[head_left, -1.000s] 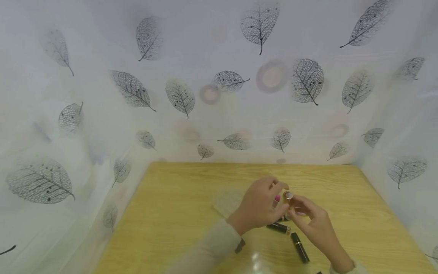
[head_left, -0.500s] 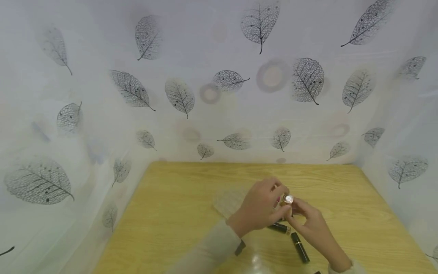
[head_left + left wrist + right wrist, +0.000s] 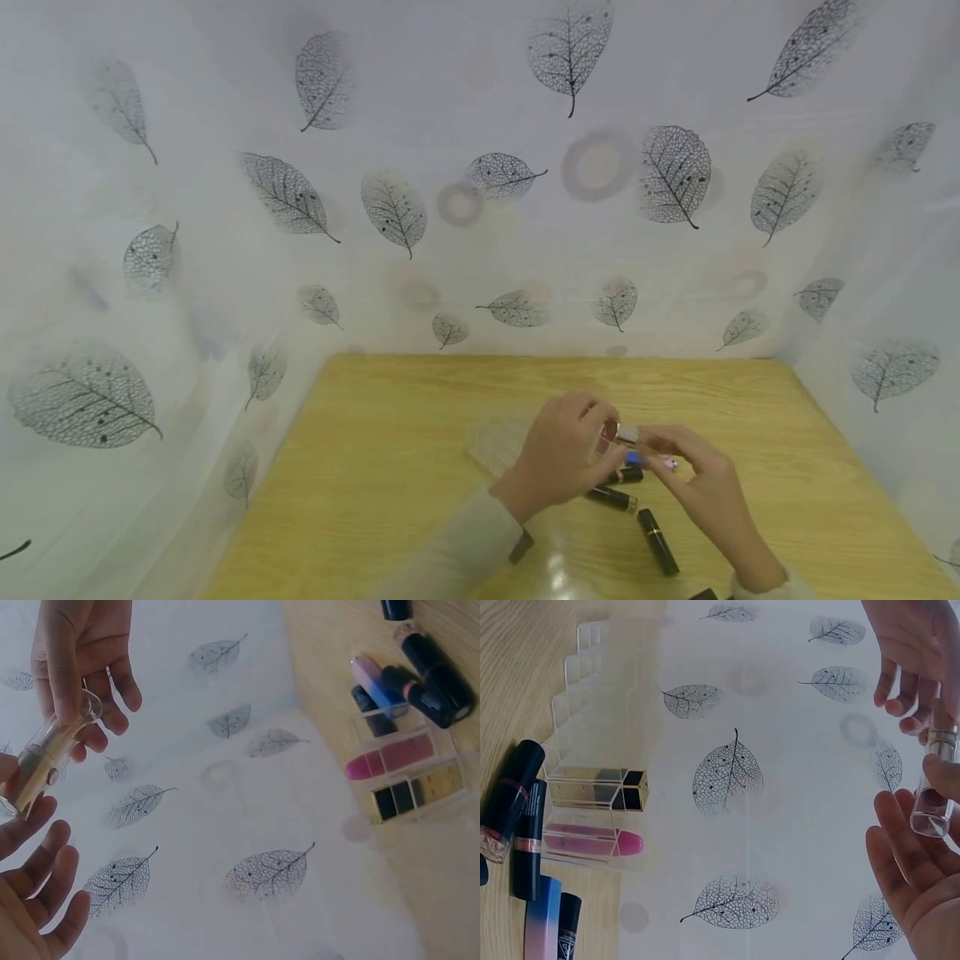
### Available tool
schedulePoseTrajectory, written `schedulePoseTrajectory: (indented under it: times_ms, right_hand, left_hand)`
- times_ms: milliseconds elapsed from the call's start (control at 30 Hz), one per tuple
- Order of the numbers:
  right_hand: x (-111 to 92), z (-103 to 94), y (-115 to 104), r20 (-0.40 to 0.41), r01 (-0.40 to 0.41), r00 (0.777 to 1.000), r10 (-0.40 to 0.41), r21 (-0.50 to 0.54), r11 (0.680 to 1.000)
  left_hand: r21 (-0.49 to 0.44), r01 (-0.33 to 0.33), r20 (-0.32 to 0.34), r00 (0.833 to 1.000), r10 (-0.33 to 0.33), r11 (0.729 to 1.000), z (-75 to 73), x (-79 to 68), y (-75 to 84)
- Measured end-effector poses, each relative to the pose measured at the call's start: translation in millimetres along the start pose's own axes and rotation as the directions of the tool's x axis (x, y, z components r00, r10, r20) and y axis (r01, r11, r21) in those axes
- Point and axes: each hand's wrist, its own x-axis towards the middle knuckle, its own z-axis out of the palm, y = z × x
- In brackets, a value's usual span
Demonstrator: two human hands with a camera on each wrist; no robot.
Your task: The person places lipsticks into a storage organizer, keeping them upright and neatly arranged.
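My left hand (image 3: 558,454) and right hand (image 3: 705,487) hold a clear-cased lipstick (image 3: 932,814) between them, above the table. It lies roughly sideways in the head view, with a dark red part towards the left hand and a pale end at the right fingertips. In the left wrist view, the lipstick (image 3: 37,761) shows gold inside its clear case. Fingers of both hands cover parts of it. Below the hands lie a blue and pink tube (image 3: 541,919) and several black lipsticks (image 3: 611,498).
A clear stepped lipstick organizer (image 3: 585,690) stands on the wooden table (image 3: 375,467), partly behind the left hand. A magenta lipstick (image 3: 592,840) and a black and gold lipstick (image 3: 622,787) lie in its slots. Another black lipstick (image 3: 658,542) lies nearer me. A leaf-patterned curtain (image 3: 480,250) surrounds the table.
The lipstick has turned from end-on to sideways in the head view. My left hand has shifted slightly left, my right hand slightly right. The blue and pink tube has come into sight between them.
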Motion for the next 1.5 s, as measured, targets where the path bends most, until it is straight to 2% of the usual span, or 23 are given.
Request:
schedulePoseTrajectory:
  times_ms: [67,200,367,433,533,600,633,700,800,867,933,1000,1100,1133,1200,1267,1333,1433,1500]
  right_hand:
    - [0.3,-1.7,0.0,-0.021,-0.003,1.000,0.003,-0.002,1.000]
    - [2.7,-6.3,-0.8,-0.012,-0.016,1.000,0.016,0.014,1.000]
    - [5.7,-10.7,-0.2,0.042,-0.040,0.999,0.034,0.161,0.986]
    - [6.9,-11.6,0.4,0.067,-0.062,0.997,0.048,0.225,0.972]
    - [8.5,-12.6,0.3,0.098,-0.112,0.991,0.087,0.283,0.952]
    - [9.2,-13.3,-0.6,0.115,-0.151,0.986,0.121,0.304,0.941]
    - [9.4,-13.6,-1.2,0.123,-0.167,0.983,0.135,0.305,0.937]
    - [10.0,-14.2,-2.7,0.132,-0.192,0.978,0.159,0.297,0.935]
    - [10.7,-14.3,-4.7,0.123,-0.212,0.975,0.187,0.247,0.946]
    - [11.0,-13.8,-5.4,0.114,-0.223,0.973,0.202,0.221,0.949]
    - [10.8,-13.1,-5.5,0.114,-0.230,0.971,0.210,0.216,0.949]
    - [10.2,-12.5,-5.3,0.135,-0.241,0.968,0.213,0.243,0.940]
    - [9.4,-12.1,-5.2,0.180,-0.260,0.960,0.216,0.275,0.926]
    - [9.1,-12.1,-5.2,0.195,-0.269,0.956,0.219,0.283,0.920]
    - [8.7,-12.4,-5.4,0.219,-0.280,0.950,0.223,0.282,0.918]
    - [8.6,-12.7,-6.0,0.236,-0.287,0.946,0.224,0.280,0.916]
    - [8.5,-13.1,-6.6,0.253,-0.295,0.941,0.224,0.292,0.910]
    - [8.4,-12.6,-7.3,0.267,-0.307,0.936,0.230,0.300,0.903]
    - [8.2,-11.9,-7.5,0.270,-0.320,0.932,0.244,0.293,0.901]
  left_hand:
    - [0.022,0.007,0.013,1.000,-0.007,1.000,-0.1,-1.1,-0.9]
    - [0.024,0.020,0.045,0.999,-0.021,1.000,2.4,-3.5,-3.8]
    - [-0.114,0.052,0.140,0.989,-0.036,0.992,12.8,-10.8,-8.2]
    - [-0.206,0.086,0.202,0.978,-0.044,0.975,18.6,-14.9,-9.3]
    - [-0.343,0.159,0.289,0.956,-0.057,0.926,27.2,-20.3,-10.1]
    - [-0.382,0.183,0.317,0.947,-0.057,0.906,31.7,-22.6,-9.5]
    - [-0.379,0.175,0.317,0.947,-0.050,0.909,33.3,-23.2,-8.9]
    - [-0.311,0.118,0.287,0.958,-0.025,0.943,35.4,-23.4,-6.6]
    - [-0.114,0.017,0.210,0.978,0.007,0.993,36.0,-22.7,-1.3]
    - [-0.005,-0.019,0.172,0.985,0.020,1.000,35.7,-21.8,2.4]
    - [0.041,-0.028,0.161,0.987,0.021,0.999,35.6,-21.2,5.5]
    - [0.026,-0.022,0.179,0.984,0.017,0.999,35.3,-20.4,7.6]
    - [-0.110,0.039,0.260,0.966,-0.009,0.993,34.9,-20.3,9.0]
    - [-0.167,0.075,0.294,0.955,-0.023,0.983,34.9,-20.4,9.2]
    - [-0.288,0.164,0.368,0.929,-0.048,0.943,35.0,-21.3,9.2]
    - [-0.395,0.256,0.431,0.900,-0.068,0.882,36.0,-22.3,8.6]
    - [-0.478,0.327,0.472,0.878,-0.075,0.815,37.3,-22.9,7.8]
    - [-0.552,0.373,0.495,0.866,-0.066,0.746,39.1,-23.1,6.7]
    - [-0.568,0.367,0.493,0.868,-0.052,0.737,39.7,-23.1,6.2]
